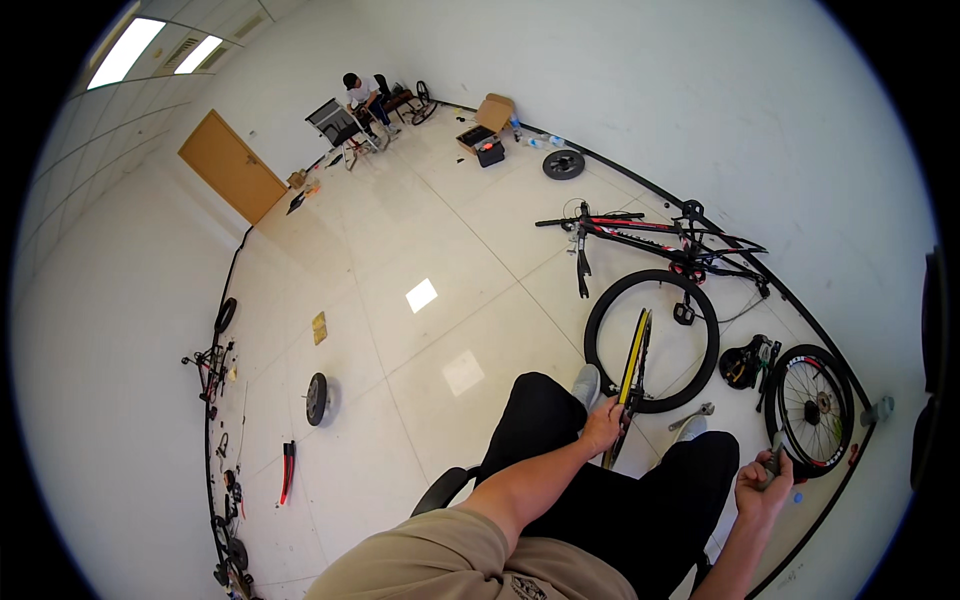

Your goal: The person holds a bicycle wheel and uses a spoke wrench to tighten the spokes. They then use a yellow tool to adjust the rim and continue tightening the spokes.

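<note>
I sit on a chair with a bare bicycle wheel rim (634, 372) upright between my knees, seen nearly edge-on. A yellow strip runs round its outer face. My left hand (602, 425) is closed round the rim's near upper side. Out to the right, my right hand (764, 486) grips a small grey tool (773, 462), whose kind I cannot make out. Just beyond the rim is a loose black bicycle tyre (597, 322), partly hidden behind it. A metal wrench (691, 416) lies on the floor between my feet.
A complete wheel (812, 410) leans by the right wall beside a bundle of black parts (745, 365). Further off lies a black and red bicycle frame (640, 232). To the left are a small wheel (316, 398) and a red-black fender-like piece (288, 472). Another person (362, 95) sits far away.
</note>
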`<state>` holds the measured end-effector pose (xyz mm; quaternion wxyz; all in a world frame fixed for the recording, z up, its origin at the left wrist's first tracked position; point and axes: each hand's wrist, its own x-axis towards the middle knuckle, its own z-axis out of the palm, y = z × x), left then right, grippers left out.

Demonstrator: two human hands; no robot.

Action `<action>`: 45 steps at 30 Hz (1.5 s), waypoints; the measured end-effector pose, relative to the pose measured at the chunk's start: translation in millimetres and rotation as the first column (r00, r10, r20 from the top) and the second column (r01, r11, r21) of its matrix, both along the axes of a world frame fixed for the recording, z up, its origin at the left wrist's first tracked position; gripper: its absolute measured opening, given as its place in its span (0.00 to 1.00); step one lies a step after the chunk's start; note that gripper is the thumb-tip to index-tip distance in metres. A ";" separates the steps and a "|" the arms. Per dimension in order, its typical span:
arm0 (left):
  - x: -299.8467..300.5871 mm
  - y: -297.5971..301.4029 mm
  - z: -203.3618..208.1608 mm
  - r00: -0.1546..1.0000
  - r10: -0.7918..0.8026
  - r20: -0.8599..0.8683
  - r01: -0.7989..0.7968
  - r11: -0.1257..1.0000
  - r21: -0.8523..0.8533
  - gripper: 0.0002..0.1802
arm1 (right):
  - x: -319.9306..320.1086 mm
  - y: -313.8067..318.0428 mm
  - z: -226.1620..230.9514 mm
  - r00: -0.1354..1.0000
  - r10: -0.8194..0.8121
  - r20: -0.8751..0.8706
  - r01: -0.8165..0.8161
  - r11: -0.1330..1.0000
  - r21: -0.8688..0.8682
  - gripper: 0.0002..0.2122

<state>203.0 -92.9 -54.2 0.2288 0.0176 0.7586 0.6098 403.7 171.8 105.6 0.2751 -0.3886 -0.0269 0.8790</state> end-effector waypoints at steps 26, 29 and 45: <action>-9.6 5.8 3.7 0.996 -0.075 0.040 0.074 0.996 0.043 0.14 | 1.5 4.2 2.4 1.000 0.005 0.003 -0.005 0.997 0.074 0.08; -21.0 -8.1 8.8 0.995 -0.062 0.074 0.054 0.994 0.098 0.14 | -18.4 -14.6 36.6 0.998 -0.022 0.062 0.019 0.998 0.054 0.07; -12.8 -11.4 34.8 0.992 -0.022 0.127 0.020 1.000 0.019 0.17 | -7.6 -17.2 31.9 0.997 -0.065 0.028 0.065 0.998 0.016 0.05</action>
